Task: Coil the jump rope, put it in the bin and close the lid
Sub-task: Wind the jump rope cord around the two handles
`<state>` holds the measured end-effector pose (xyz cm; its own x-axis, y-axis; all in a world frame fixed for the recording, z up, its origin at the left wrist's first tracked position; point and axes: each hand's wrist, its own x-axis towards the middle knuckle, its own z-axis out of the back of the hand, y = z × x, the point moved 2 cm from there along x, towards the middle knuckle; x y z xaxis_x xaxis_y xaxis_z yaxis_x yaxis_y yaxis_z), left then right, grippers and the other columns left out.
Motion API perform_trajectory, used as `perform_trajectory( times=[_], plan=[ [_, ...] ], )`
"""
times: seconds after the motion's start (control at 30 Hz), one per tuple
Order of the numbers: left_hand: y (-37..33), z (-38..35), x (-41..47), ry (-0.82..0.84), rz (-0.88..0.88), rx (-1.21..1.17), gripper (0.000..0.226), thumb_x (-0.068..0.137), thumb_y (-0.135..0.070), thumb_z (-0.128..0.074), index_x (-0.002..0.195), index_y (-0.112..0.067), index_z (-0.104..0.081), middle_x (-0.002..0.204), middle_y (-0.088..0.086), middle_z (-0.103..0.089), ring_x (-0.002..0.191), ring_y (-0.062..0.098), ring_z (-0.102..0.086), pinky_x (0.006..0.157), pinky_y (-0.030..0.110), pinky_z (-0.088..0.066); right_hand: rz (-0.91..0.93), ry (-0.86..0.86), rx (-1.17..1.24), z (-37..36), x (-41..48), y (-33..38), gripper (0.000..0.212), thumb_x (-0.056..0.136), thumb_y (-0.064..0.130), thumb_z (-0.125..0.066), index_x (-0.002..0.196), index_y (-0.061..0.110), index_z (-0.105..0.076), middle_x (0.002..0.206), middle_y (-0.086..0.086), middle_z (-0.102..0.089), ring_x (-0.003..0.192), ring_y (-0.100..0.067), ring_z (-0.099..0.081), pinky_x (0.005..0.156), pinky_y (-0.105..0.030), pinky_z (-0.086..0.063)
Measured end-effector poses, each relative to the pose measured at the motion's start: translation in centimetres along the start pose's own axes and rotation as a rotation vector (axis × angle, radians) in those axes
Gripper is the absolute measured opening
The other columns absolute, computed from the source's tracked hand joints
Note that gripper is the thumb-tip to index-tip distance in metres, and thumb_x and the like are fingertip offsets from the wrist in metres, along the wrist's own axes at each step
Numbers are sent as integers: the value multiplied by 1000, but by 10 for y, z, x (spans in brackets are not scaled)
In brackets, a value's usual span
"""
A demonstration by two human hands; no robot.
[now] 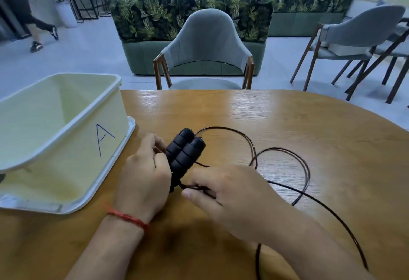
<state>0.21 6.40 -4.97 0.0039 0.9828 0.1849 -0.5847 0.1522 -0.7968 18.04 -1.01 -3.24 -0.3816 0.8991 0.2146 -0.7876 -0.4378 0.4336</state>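
Two black foam jump rope handles [184, 151] lie side by side, gripped by my left hand [143, 175] just above the wooden table [287, 125]. My right hand [230, 195] pinches the thin black rope [303, 164] close to the handles' lower ends. The rope spreads in loose loops over the table to the right and trails off the near edge. A pale yellow bin [62, 129], open and marked with a blue "A", stands at the left. It rests on its white lid [119, 164], which lies flat under it.
A grey chair [205, 43] is pushed up to the far side of the table. More chairs stand at the right, a leaf-patterned sofa behind. A person walks at the far left; another sits beyond the sofa.
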Motion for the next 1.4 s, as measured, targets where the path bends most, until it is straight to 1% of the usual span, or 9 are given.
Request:
perform_trajectory(
  times=[0.17, 0.3, 0.43, 0.53, 0.73, 1.0, 1.13, 1.23, 1.4],
  plan=[
    [-13, -10, -15, 167, -7, -94, 28, 115, -29, -44, 103, -28, -70, 88, 3, -77, 80, 14, -71, 67, 45, -59, -83, -238, 217, 4, 4, -21, 24, 107, 48, -61, 93, 29, -69, 72, 14, -63, 71, -11, -62, 65, -40, -52],
    [-19, -12, -24, 286, -74, -49, 35, 104, -55, -37, 115, -35, -64, 93, -4, -78, 87, 16, -73, 78, 55, -61, -117, -275, 239, 8, 4, -31, 25, 104, 50, -64, 91, 30, -72, 73, 18, -64, 73, -10, -63, 64, -38, -51],
    [-21, -11, -23, 374, -87, -10, 40, 92, -52, -34, 117, -37, -61, 94, -4, -77, 90, 21, -71, 82, 56, -60, -121, -280, 214, 13, 4, -34, 20, 98, 50, -70, 92, 33, -77, 74, 29, -63, 75, -4, -64, 64, -33, -50],
    [-20, -10, -22, 384, -96, -13, 41, 90, -47, -34, 117, -35, -63, 93, -1, -77, 88, 23, -71, 80, 58, -59, -122, -287, 214, 13, 4, -33, 21, 95, 53, -70, 90, 34, -76, 77, 21, -68, 77, -9, -66, 65, -40, -54],
    [-16, -11, -22, 363, -166, -51, 38, 93, -36, -37, 114, -32, -68, 91, 2, -78, 84, 25, -72, 72, 58, -59, -129, -258, 258, 19, 7, -34, 23, 94, 54, -73, 89, 33, -79, 81, 17, -75, 80, -11, -70, 70, -45, -56],
    [-21, -11, -27, 567, -382, 120, 42, 94, -60, -47, 127, -40, -63, 110, -13, -77, 101, 11, -73, 84, 46, -58, -177, -47, 457, 42, 12, -41, 22, 81, 48, -92, 81, 29, -81, 79, -3, -77, 78, -30, -73, 75, -56, -62],
    [-26, -17, -35, 532, -572, 261, 57, 88, -74, -60, 136, -43, -57, 115, -24, -74, 103, 2, -71, 83, 28, -56, -150, 35, 481, 41, 12, -40, 21, 77, 40, -98, 78, 28, -81, 80, 0, -79, 84, -20, -76, 91, -45, -64],
    [-26, -17, -37, 636, -638, 150, 49, 98, -58, -56, 143, -39, -52, 114, -20, -73, 100, 6, -71, 81, 33, -57, -155, 65, 519, 42, 11, -44, 29, 74, 37, -101, 84, 22, -78, 69, -4, -69, 64, -17, -61, 66, -36, -56],
    [-26, -18, -40, 655, -598, -53, 42, 97, -41, -47, 137, -29, -52, 105, 0, -72, 91, 28, -70, 77, 51, -54, -215, 38, 672, 37, 12, -64, 43, 71, 37, -101, 84, 20, -64, 67, 11, -61, 65, -17, -50, 63, -36, -42]
  ],
)
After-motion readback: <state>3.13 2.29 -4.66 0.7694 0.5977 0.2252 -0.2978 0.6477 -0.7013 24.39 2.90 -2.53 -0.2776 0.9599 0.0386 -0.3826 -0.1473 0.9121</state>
